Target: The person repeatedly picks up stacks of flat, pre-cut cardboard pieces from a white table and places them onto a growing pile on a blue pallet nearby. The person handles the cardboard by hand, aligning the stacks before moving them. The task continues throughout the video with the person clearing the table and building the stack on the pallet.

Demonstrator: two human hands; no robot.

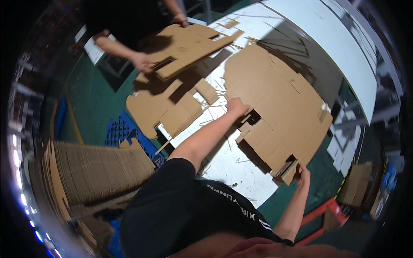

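A large die-cut cardboard sheet [275, 96], apparently on top of a stack, lies in front of me and reaches over the right edge of the white table. My left hand [237, 107] is closed at its left edge, beside a dark square cut-out; the fingertips are partly hidden. At the near right corner, next to a narrow slot, my right hand [303, 176] grips the sheet's edge from the side. Across the table, another person's hands hold a tilted cardboard piece [189, 43] over a smaller pile of cut cardboard [172, 107].
Thin cardboard scraps litter the white table [221, 159]. To my left stands a tight row of upright cardboard sheets [101, 172], near a blue plastic pallet [122, 131]. A red metal frame [320, 221] and cardboard boxes [355, 185] are at lower right. Another white surface [344, 56] curves behind.
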